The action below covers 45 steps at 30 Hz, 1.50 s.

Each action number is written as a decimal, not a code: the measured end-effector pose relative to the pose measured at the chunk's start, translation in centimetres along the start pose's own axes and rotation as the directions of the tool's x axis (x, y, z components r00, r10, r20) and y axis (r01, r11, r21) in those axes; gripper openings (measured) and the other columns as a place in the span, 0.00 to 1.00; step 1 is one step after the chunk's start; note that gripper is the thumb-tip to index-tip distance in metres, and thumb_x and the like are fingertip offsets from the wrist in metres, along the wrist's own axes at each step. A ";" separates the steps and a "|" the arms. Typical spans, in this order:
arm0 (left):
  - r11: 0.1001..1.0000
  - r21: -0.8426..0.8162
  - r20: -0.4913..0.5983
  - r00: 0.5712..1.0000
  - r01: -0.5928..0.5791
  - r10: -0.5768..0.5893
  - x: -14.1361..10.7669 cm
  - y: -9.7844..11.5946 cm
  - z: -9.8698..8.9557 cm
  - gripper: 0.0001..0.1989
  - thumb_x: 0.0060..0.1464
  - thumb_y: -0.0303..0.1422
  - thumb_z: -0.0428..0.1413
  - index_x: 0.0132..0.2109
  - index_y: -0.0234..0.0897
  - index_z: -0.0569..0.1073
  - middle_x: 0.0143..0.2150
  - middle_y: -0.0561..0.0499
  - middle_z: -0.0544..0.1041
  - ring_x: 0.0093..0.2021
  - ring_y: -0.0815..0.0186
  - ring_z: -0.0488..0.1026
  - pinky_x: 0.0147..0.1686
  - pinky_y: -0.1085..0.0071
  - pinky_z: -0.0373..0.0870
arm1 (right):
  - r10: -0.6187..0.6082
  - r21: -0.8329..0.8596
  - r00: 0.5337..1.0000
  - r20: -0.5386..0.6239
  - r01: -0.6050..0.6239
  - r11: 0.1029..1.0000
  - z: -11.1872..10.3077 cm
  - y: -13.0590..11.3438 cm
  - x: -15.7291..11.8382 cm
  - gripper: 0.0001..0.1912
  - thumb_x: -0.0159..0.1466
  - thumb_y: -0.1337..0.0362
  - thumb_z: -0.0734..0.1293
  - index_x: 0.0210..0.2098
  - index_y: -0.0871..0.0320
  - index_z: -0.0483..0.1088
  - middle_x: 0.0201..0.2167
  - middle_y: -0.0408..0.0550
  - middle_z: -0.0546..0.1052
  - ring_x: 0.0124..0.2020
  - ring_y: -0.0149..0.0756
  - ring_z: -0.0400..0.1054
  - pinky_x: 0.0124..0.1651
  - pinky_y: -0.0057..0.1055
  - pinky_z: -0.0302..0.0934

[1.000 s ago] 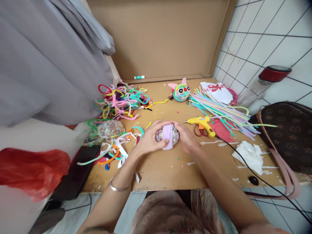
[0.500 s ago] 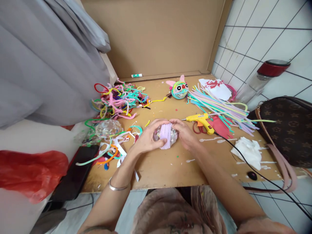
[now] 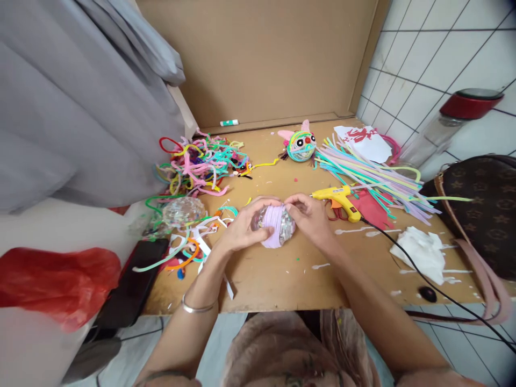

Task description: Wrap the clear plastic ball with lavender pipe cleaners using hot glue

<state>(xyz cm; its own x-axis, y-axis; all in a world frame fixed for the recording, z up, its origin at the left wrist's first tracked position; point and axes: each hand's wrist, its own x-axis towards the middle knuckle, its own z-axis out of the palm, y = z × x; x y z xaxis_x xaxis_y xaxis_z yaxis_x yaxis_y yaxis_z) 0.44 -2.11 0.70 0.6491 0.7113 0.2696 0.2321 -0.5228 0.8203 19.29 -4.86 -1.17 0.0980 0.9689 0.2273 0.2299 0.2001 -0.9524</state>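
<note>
A clear round ball with lilac pipe cleaners wound side by side round its middle is held just above the table. My left hand grips its left side, thumb across the lilac strands and fingers over the top. At the upper right of the ball, my right hand has thumb and forefinger closed against its edge; whether a strand end is pinched there cannot be made out. Beyond the hands stands a finished-looking ball figure with pink ears, round eyes and a red nose.
A yellow glue gun lies right of my hands, its black cord running rightward. Loose pipe cleaners lie behind it. At left are a tangled pipe cleaner heap, another clear ball and a black phone. Crumpled tissue lies right.
My right hand has shifted its fingers from the ball's right side to a pinch at its upper right edge. My left hand keeps its hold. The whole view has shifted slightly.
</note>
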 end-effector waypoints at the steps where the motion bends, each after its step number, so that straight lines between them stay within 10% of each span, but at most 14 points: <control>1: 1.000 -0.008 -0.002 1.000 0.002 -0.002 0.0 0.1 0.0 0.24 0.47 0.34 0.57 0.53 0.36 0.70 0.57 0.42 0.71 0.58 0.53 0.69 0.59 0.56 0.64 | -0.042 -0.063 0.999 0.013 0.042 0.997 -0.2 -0.1 -0.1 0.06 0.58 0.63 0.63 0.31 0.56 0.71 0.28 0.44 0.76 0.30 0.33 0.69 0.35 0.31 0.61; 11: 0.998 0.033 -0.066 0.996 0.060 -0.058 0.1 0.8 0.2 0.22 0.47 0.35 0.57 0.51 0.36 0.70 0.54 0.42 0.73 0.54 0.55 0.71 0.55 0.59 0.67 | -0.485 -0.504 0.853 0.192 0.510 0.697 -1.0 -0.9 -0.5 0.10 0.67 0.69 0.60 0.37 0.59 0.74 0.34 0.49 0.79 0.35 0.35 0.73 0.39 0.30 0.62; 22: 0.997 0.028 -0.052 0.996 0.071 -0.070 0.1 0.8 0.3 0.23 0.45 0.34 0.55 0.51 0.36 0.70 0.54 0.43 0.73 0.55 0.54 0.70 0.57 0.57 0.66 | -0.571 -0.554 0.756 0.319 0.638 0.535 -1.5 -1.0 -0.4 0.11 0.69 0.69 0.58 0.39 0.61 0.73 0.33 0.50 0.78 0.34 0.36 0.72 0.36 0.30 0.62; 45: 0.999 0.006 -0.038 0.998 0.047 -0.046 0.1 0.5 0.3 0.23 0.45 0.32 0.55 0.51 0.34 0.70 0.54 0.43 0.73 0.53 0.56 0.71 0.55 0.60 0.66 | -0.493 -0.657 0.802 0.338 0.576 0.487 -0.9 -0.4 -0.5 0.14 0.68 0.72 0.54 0.36 0.61 0.71 0.31 0.50 0.74 0.33 0.35 0.66 0.34 0.31 0.55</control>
<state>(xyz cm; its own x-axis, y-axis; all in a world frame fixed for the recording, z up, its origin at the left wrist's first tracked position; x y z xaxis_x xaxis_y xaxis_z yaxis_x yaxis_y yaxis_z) 0.89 -2.43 0.96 0.6096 0.7521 0.2504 0.2663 -0.4918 0.8290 20.05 -5.60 -0.72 -0.3619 0.7277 0.5827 0.8042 0.5598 -0.1996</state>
